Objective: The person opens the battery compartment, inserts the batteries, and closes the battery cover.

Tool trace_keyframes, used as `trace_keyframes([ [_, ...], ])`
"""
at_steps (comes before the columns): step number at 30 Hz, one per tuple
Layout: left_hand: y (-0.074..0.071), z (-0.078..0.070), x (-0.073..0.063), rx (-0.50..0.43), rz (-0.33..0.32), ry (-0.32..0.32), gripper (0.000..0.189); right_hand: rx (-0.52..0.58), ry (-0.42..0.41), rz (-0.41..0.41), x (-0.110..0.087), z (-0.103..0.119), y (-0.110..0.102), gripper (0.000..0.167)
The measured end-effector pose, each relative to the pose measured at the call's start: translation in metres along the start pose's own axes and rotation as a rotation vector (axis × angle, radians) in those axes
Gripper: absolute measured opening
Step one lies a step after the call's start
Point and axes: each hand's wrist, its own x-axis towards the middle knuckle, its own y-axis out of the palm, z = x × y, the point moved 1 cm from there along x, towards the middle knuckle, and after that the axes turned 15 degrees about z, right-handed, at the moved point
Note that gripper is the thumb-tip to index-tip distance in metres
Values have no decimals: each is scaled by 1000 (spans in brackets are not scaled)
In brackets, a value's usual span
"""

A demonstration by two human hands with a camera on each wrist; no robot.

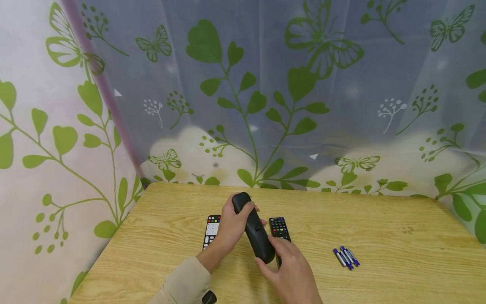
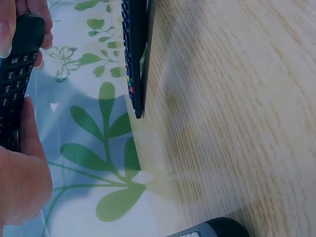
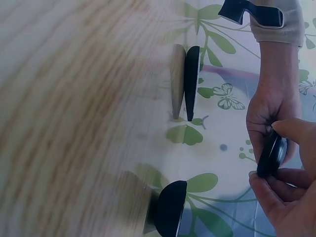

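Observation:
A black remote control [image 1: 254, 230] is held tilted above the table, its smooth back with a small latch mark facing up in the head view. The left hand [image 1: 233, 221] grips its upper part, thumb across the back. At its lower end, the right hand [image 1: 294, 268] pinches it between thumb and fingers. The left wrist view shows the button side of this remote control [image 2: 19, 74], turned downward. Under the hands lie a second remote control [image 1: 211, 230] with a white key panel, partly hidden by the left hand, and a third, black remote control [image 1: 279, 228], partly behind the right hand.
Several blue-and-silver batteries [image 1: 346, 257] lie side by side on the wooden table [image 1: 398, 253], right of the hands. A leaf-patterned curtain [image 1: 243, 105] hangs along the table's back edge. A black device [image 3: 252, 14] sits on the left sleeve.

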Motion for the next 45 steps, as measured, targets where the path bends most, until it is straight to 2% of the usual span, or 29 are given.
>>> trace_keyframes([
  [5, 0, -1, 0, 20, -6, -3, 37, 6, -9, -16, 0, 1, 0, 46],
  [8, 0, -1, 0, 15, -8, 3, 40, 60, 19, 15, 0, 1, -1, 48],
  [16, 1, -1, -1, 22, -18, 19, 33, 297, 173, 113, 2, -1, -2, 53],
  [22, 1, -1, 0, 58, -24, 32, 31, 431, 262, 144, 4, -4, -11, 38],
  [26, 2, -5, 0, 63, -21, 38, 29, 598, 279, 264, 8, -9, -19, 37],
  [31, 3, -6, -1, 70, -10, 60, 29, 746, 263, 439, 11, -14, -21, 53],
  [35, 3, -7, -2, 86, 1, 75, 30, 816, 276, 517, 15, -18, -20, 64],
  [38, 3, -6, -2, 101, 8, 79, 30, 865, 319, 587, 18, -20, -21, 72],
  [41, 4, -5, -2, 105, 20, 83, 30, 874, 351, 667, 20, -21, -21, 80],
  [45, 6, -5, -3, 92, 38, 96, 29, 870, 347, 739, 24, -22, -20, 84],
])
